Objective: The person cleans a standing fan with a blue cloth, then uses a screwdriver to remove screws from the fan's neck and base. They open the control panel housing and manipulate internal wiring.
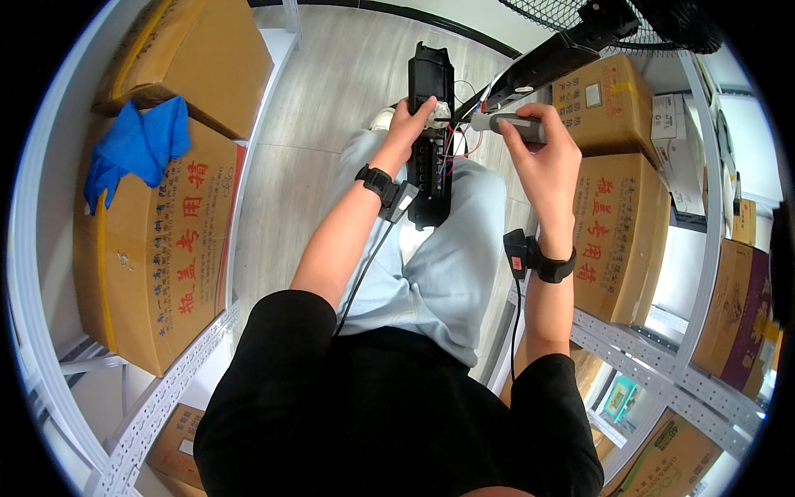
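Note:
A long black plastic housing point(431, 99) with open compartments and red, white and black wires lies along my lap. My left hand point(410, 124) grips its side near the upper part, fingers over a small white piece. My right hand point(538, 145) holds a grey-handled screwdriver point(509, 124), its tip pointing left at that white piece. Both wrists carry black bands with cables running down my arms.
Metal shelving flanks me on both sides. Large brown cardboard boxes point(157, 240) stand on the left shelf with a blue cloth point(137, 145) draped on one; more boxes point(617, 232) fill the right shelf. A black fan grille point(580, 16) sits at the top. Grey wood floor point(323, 91) lies ahead.

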Tool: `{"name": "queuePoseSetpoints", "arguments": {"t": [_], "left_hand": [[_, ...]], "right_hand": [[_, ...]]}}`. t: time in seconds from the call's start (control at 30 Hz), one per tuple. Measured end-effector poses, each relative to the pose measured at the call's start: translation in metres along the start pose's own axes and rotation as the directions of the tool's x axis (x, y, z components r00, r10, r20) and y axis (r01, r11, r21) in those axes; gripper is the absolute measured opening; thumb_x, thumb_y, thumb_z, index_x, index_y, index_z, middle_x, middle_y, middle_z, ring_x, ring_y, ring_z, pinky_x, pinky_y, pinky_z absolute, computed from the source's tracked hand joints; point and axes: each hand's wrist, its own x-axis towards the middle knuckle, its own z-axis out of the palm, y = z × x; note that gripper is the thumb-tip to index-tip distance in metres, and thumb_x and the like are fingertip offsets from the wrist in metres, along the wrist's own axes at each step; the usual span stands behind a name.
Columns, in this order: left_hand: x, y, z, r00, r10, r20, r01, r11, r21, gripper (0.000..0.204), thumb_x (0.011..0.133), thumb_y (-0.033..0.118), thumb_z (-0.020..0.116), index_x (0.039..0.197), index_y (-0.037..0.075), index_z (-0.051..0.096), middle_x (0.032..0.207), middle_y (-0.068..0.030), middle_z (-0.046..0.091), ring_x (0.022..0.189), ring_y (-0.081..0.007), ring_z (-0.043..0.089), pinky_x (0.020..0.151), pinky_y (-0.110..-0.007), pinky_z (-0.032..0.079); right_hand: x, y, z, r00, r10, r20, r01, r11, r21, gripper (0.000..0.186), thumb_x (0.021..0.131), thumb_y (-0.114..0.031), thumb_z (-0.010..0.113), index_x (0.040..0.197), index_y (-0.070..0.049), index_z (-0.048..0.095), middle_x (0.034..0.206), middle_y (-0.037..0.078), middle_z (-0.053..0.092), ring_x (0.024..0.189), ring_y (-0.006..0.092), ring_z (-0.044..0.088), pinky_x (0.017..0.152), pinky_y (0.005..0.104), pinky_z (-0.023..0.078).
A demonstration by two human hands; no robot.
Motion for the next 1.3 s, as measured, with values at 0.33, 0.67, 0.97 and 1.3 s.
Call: {"name": "queuePoseSetpoints", "arguments": {"t": [0.33,0.67,0.97,1.3], "left_hand": [[-0.006,0.001,0.006,0.911,0.407,-0.063,-0.381,0.891,0.248,0.076,0.088,0.025,0.063,0.148,0.011,0.018,0.142,-0.0165,0.036,0.126,-0.0241,0.040,0.103,-0.034,0.032],[0.002,0.006,-0.006,0.883,0.451,0.134,-0.463,0.786,0.409,0.041,0.093,0.014,0.053,0.134,0.013,0.050,0.133,-0.0110,0.053,0.124,-0.0193,0.046,0.103,-0.030,0.034],[-0.001,0.006,-0.003,0.853,0.517,0.072,-0.501,0.774,0.387,0.023,0.087,0.019,0.062,0.108,0.012,0.068,0.095,-0.0124,0.067,0.088,-0.0227,0.064,0.079,-0.031,0.048],[-0.009,0.014,-0.002,0.903,0.427,-0.040,-0.383,0.846,0.371,0.022,0.089,0.023,0.058,0.102,0.009,0.068,0.094,-0.0084,0.068,0.087,-0.0153,0.063,0.080,-0.029,0.047]], "right_hand": [[0.004,0.014,0.008,0.986,-0.001,-0.170,0.013,0.998,0.068,0.023,0.078,-0.016,0.074,0.093,-0.004,0.060,0.080,0.010,0.066,0.069,0.0159,0.065,0.060,0.0263,0.051],[0.008,0.012,0.022,0.980,-0.030,-0.194,0.048,0.995,0.089,0.023,0.078,-0.015,0.074,0.092,-0.005,0.061,0.081,0.010,0.066,0.066,0.0163,0.065,0.059,0.0272,0.051],[0.011,0.007,0.019,0.985,-0.020,-0.174,0.035,0.996,0.081,0.023,0.077,-0.016,0.075,0.092,-0.005,0.061,0.078,0.010,0.066,0.063,0.0152,0.063,0.058,0.0268,0.051],[0.004,0.032,0.015,0.944,0.298,-0.139,-0.201,0.858,0.472,0.031,0.079,-0.018,0.075,0.100,-0.001,0.060,0.080,0.009,0.067,0.069,0.0121,0.064,0.061,0.0221,0.050]]}}
